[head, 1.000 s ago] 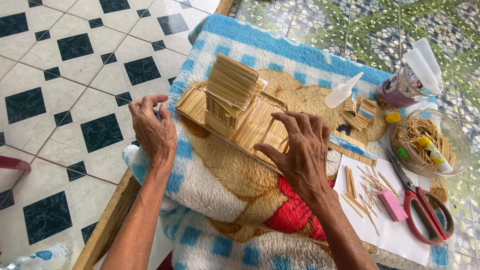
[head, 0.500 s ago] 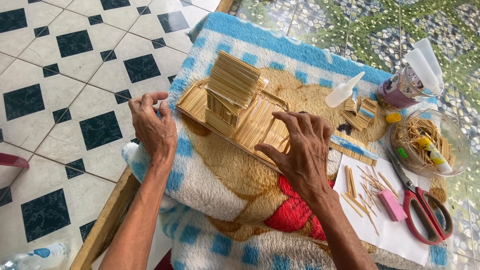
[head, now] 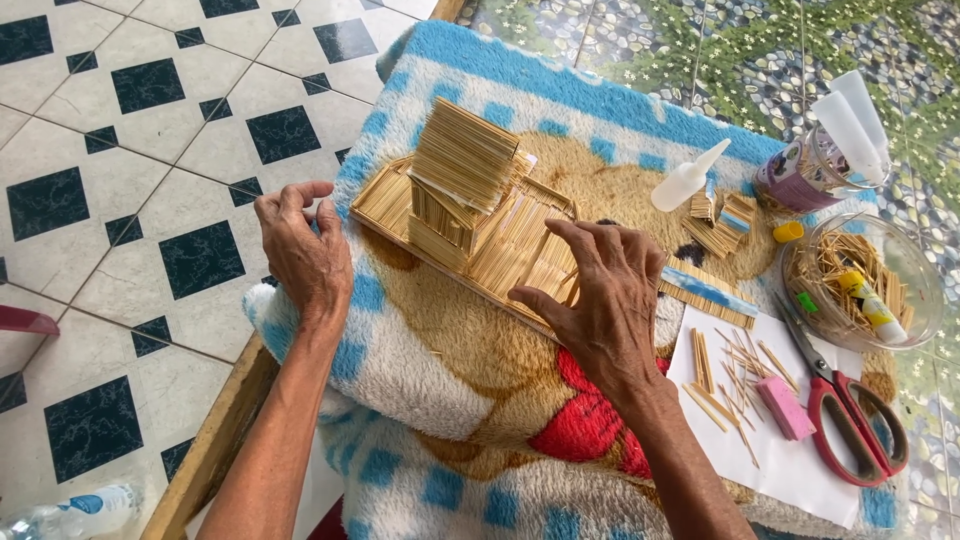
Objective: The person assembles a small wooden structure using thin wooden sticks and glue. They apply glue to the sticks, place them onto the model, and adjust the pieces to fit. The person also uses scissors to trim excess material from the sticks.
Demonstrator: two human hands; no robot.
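1. Head view: a small stick house (head: pixel 465 190) on a flat stick base is sitting on a fluffy blue, white and tan blanket (head: pixel 420 360), toward the blanket's far left corner.
2. The left hand (head: pixel 300 250) is resting at the blanket's left edge, just beside the base's near left corner; its fingers are curling loosely and grasping nothing that shows.
3. The right hand (head: pixel 600 300) is lying over the base's near right part, fingers spread and touching the sticks, released rather than clenched.
4. A white glue bottle (head: pixel 688 177) is lying near the blanket's far edge, right of the house.
5. A striped stick panel (head: pixel 705 295) is lying just right of the right hand.
6. Loose sticks (head: pixel 735 370) and a pink block (head: pixel 785 408) are lying on a white paper sheet (head: pixel 790 470) by the blanket's near right corner.
7. Red-handled scissors (head: pixel 850 410) are lying along the right edge.
8. A clear bowl (head: pixel 915 275) holding sticks is standing at the right edge, with a jar (head: pixel 800 180) just behind it.
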